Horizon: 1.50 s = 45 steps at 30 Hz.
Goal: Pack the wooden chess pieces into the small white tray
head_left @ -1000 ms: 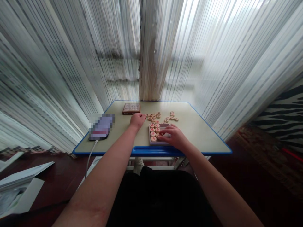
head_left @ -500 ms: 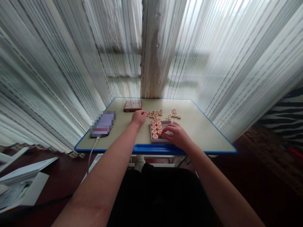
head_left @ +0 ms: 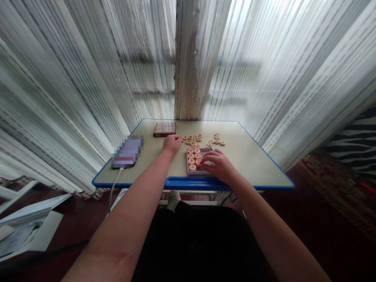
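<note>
On the table stands a shallow open box (head_left: 188,172) with round wooden Chinese chess pieces in two columns at its left side, marked in red characters. My right hand (head_left: 217,162) reaches over the box's right part, its curled fingertips on the lowest piece of the second column (head_left: 197,162). My left hand (head_left: 172,144) is closed left of the loose pieces (head_left: 193,138), its fingertips beside the leftmost one. Whether anything is inside its pinch is hidden. More loose pieces (head_left: 216,141) lie beyond the box to the right.
A brown-edged box lid or case (head_left: 165,129) lies at the back left. The phone (head_left: 127,152), blurred out, has a white cable (head_left: 114,182) running off the near edge. The table (head_left: 252,164) has a blue rim, with sheer curtains (head_left: 147,58) behind it.
Both hands stay almost where they were, the right fingertips still at the same piece in the box. The whole view has shifted slightly.
</note>
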Each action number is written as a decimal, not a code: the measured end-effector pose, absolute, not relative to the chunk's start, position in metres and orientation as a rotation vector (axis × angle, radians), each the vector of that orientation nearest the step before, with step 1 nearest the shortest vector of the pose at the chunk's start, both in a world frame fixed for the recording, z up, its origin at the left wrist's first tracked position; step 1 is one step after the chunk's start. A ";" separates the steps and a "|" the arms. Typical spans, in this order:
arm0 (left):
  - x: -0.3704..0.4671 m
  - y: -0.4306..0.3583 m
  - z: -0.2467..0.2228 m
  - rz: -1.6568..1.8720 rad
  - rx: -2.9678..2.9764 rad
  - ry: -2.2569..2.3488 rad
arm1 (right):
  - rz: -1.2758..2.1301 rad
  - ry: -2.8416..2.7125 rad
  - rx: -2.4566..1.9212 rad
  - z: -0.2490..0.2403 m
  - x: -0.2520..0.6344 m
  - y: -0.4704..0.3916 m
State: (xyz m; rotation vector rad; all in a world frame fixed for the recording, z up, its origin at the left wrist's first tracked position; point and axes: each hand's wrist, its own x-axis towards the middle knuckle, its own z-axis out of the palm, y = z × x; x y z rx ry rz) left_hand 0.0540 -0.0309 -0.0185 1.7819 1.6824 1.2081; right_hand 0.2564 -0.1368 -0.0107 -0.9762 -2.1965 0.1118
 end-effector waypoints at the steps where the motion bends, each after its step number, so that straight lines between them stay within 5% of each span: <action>1: 0.054 -0.031 -0.019 1.211 1.779 1.682 | 0.111 -2.193 -0.977 -0.011 0.256 -0.137; 14: 0.053 -0.029 -0.021 1.211 1.773 1.689 | 0.121 -2.041 -1.039 -0.009 0.258 -0.142; 25: 0.052 -0.027 -0.023 1.256 1.746 1.654 | 0.493 -2.069 -1.397 0.042 0.256 -0.061; 45: 0.053 -0.028 -0.021 1.261 1.717 1.675 | 0.215 -2.361 -1.506 0.013 0.255 -0.031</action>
